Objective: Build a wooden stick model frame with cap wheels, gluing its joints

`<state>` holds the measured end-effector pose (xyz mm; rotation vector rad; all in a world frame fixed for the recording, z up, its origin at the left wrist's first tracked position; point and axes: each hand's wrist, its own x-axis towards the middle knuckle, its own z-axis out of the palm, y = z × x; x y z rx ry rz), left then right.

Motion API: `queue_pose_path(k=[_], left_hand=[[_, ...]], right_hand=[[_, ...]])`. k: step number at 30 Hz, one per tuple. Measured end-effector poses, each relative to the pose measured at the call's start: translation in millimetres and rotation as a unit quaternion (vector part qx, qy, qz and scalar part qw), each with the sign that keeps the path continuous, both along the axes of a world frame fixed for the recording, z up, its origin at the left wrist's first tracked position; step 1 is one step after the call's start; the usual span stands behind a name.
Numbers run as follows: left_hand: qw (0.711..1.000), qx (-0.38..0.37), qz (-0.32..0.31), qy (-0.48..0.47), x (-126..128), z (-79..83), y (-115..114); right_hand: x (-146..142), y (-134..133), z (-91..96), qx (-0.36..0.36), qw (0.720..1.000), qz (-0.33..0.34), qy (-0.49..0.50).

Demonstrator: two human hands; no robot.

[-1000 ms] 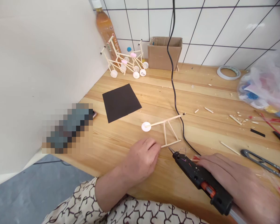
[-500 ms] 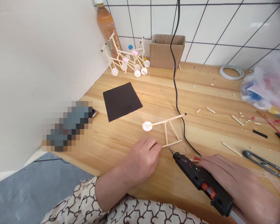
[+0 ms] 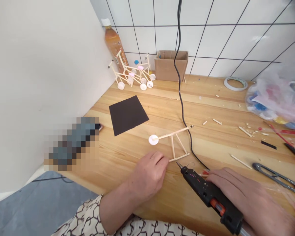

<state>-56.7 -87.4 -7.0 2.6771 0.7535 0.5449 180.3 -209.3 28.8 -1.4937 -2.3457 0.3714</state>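
My left hand (image 3: 147,173) rests on the wooden table (image 3: 137,203) with its fingers curled, the fingertips touching the near end of a small frame of thin wooden sticks (image 3: 174,146). That frame lies flat and carries a white disc (image 3: 153,140) at its left end. My right hand (image 3: 248,196) lies over a black hot glue gun (image 3: 208,193), gripping its body. The gun's nozzle points at the stick frame's near corner, a short way off it. The gun's black cord (image 3: 180,95) runs up across the table to the wall.
A black square sheet (image 3: 127,114) lies left of centre. Finished stick models (image 3: 132,73), a tea bottle (image 3: 114,44) and a cardboard box (image 3: 170,65) stand at the back wall. A tape roll (image 3: 235,83), plastic bag (image 3: 277,95), scissors (image 3: 277,173) and loose sticks lie right.
The view has tilted up a little, so the table contents sit lower in the frame. Both hands, the glue gun and the stick frame hold their places.
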Motion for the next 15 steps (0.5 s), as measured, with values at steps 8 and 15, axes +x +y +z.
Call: queue_pose_path(k=[8, 15], left_hand=[[1.0, -0.001, -0.001, -0.002, 0.7, 0.5, -0.5], [1.0, -0.003, 0.002, -0.009, 1.3, -1.4, -1.1]], right_hand=[[-9.8, 11.6, 4.5, 0.061, 0.998, -0.018, 0.03], [-0.1, 11.4, -3.8, 0.085, 0.996, 0.015, -0.006]])
